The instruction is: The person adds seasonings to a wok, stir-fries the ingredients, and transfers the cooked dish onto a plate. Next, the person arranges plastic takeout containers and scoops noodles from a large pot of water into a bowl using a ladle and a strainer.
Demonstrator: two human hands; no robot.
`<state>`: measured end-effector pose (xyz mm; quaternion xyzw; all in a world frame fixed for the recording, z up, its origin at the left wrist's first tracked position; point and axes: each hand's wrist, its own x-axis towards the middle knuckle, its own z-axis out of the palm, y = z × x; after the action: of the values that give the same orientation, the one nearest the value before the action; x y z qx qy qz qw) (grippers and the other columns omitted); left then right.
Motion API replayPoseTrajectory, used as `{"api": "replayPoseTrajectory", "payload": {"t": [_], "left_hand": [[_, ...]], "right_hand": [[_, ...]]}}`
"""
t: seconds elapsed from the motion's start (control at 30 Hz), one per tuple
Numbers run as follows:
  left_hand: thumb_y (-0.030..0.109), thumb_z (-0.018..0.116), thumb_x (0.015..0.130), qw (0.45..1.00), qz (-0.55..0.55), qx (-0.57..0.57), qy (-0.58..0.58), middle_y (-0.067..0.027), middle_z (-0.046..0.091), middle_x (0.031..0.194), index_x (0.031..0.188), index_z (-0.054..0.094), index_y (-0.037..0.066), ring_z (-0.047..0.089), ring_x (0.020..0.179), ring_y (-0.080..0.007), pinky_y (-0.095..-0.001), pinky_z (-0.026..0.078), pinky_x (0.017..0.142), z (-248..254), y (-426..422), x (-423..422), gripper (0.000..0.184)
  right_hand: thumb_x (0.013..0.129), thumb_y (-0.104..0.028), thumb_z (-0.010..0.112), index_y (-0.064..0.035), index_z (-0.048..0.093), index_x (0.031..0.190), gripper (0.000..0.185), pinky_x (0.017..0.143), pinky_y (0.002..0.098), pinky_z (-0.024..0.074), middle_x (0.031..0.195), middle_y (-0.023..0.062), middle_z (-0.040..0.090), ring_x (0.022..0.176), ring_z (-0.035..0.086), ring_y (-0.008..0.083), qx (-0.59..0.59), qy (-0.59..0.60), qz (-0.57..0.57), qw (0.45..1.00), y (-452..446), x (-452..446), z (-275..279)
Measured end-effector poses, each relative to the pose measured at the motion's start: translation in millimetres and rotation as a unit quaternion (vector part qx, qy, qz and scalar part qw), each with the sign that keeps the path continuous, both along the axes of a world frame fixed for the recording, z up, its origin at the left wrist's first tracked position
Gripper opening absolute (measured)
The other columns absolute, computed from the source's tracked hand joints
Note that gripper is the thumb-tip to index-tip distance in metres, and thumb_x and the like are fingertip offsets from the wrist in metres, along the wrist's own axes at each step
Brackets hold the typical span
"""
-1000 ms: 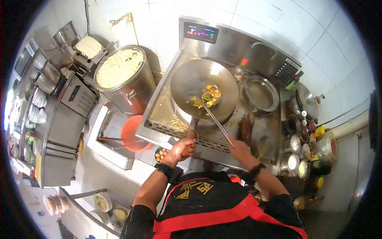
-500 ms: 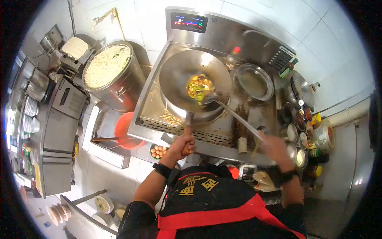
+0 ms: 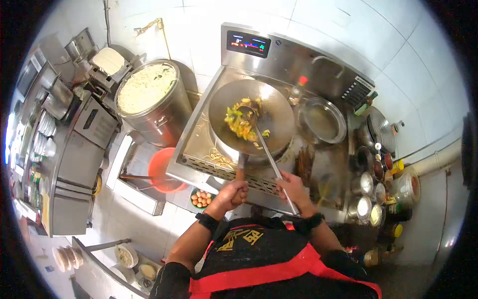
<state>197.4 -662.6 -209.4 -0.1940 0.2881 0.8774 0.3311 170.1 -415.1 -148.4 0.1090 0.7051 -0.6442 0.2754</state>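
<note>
A steel wok [image 3: 280, 107] sits on the stove, its handle pointing toward me. My left hand [image 3: 230, 196] is wrapped round that wooden handle. My right hand [image 3: 295, 189] grips the long shaft of a ladle [image 3: 267, 151], whose bowl is down in the wok among the food. Chopped green and yellow-brown pieces of stir-fry [image 3: 240, 124] lie in the wok's left and middle part, with a few bits scattered toward the near side. Both wrists wear dark bands.
Right of the wok is a round metal pan [image 3: 343, 124]. Seasoning bowls [image 3: 366, 183] line the stove's right side. A tall steel pot [image 3: 164, 122], a red basin [image 3: 164, 172] and a bowl of eggs [image 3: 201, 198] stand left. Noodle strands [image 3: 217, 158] lie on the stovetop.
My right hand has come left, nearer my left hand, and the ladle bowl has moved left through the food. The food is spread differently in the wok. The view has shifted slightly.
</note>
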Motion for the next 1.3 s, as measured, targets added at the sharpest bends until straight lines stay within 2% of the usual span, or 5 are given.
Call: {"api": "replayPoseTrajectory", "payload": {"t": [0.37, 0.67, 1.1, 1.2, 1.3], "left_hand": [[0.021, 0.063, 0.090, 1.000, -0.003, 0.014, -0.019, -0.0011, 0.051, 0.072, 0.089, 0.052, 0.010, 0.050, 0.057, -0.0133, -0.0290, 0.042, 0.050, 4.1, -1.9, 3.9, 0.016], [0.043, 0.044, 0.099, 0.998, -0.040, -0.020, 0.046, -0.0087, 0.064, 0.088, 0.113, 0.054, 0.005, 0.063, 0.071, -0.0172, -0.0293, 0.051, 0.060, 25.6, -29.7, 51.8, 0.041], [0.024, 0.039, 0.096, 0.947, -0.004, -0.186, -0.261, -0.0141, 0.064, 0.088, 0.100, 0.052, 0.006, 0.067, 0.069, -0.0240, -0.0373, 0.057, 0.049, -281.4, -56.9, 70.4, 0.023], [0.031, 0.047, 0.095, 0.904, -0.051, -0.392, 0.165, -0.0162, 0.069, 0.097, 0.091, 0.058, 0.002, 0.069, 0.084, -0.0279, -0.0389, 0.057, 0.063, -396.7, -47.2, 80.4, 0.031], [0.027, 0.045, 0.092, 0.908, 0.000, -0.378, 0.180, -0.0179, 0.060, 0.097, 0.108, 0.049, 0.002, 0.060, 0.087, -0.0291, -0.0397, 0.055, 0.064, -391.1, -24.2, 53.6, 0.030]], "right_hand": [[0.087, -0.022, 0.059, -0.0091, 0.044, 0.140, 0.056, 0.067, 0.0446, 0.0492, 0.078, 0.0180, 0.064, 0.068, 0.062, 0.0343, 0.273, 0.486, 0.120, 0.821, 0.1, 8.9, -53.1], [0.083, -0.017, 0.059, -0.0191, 0.043, 0.142, 0.061, 0.060, 0.0474, 0.0500, 0.074, 0.0160, 0.059, 0.067, 0.061, 0.0359, 0.555, 0.346, 0.242, 0.717, 157.9, 74.3, 77.6], [0.088, -0.022, 0.058, -0.0065, 0.035, 0.144, 0.062, 0.075, 0.0505, 0.0495, 0.096, 0.0273, 0.062, 0.083, 0.061, 0.0456, 0.389, 0.320, 0.169, 0.847, -15.4, 23.7, -38.2], [0.088, -0.023, 0.058, -0.0055, 0.034, 0.145, 0.064, 0.074, 0.0505, 0.0499, 0.094, 0.0270, 0.063, 0.084, 0.062, 0.0443, 0.374, 0.366, 0.219, 0.824, 23.0, 56.0, -12.8], [0.085, -0.019, 0.061, -0.0063, 0.041, 0.141, 0.061, 0.069, 0.0511, 0.0496, 0.084, 0.0251, 0.063, 0.075, 0.061, 0.0432, 0.582, 0.230, 0.238, 0.742, 31.4, 49.1, 22.2]]}}
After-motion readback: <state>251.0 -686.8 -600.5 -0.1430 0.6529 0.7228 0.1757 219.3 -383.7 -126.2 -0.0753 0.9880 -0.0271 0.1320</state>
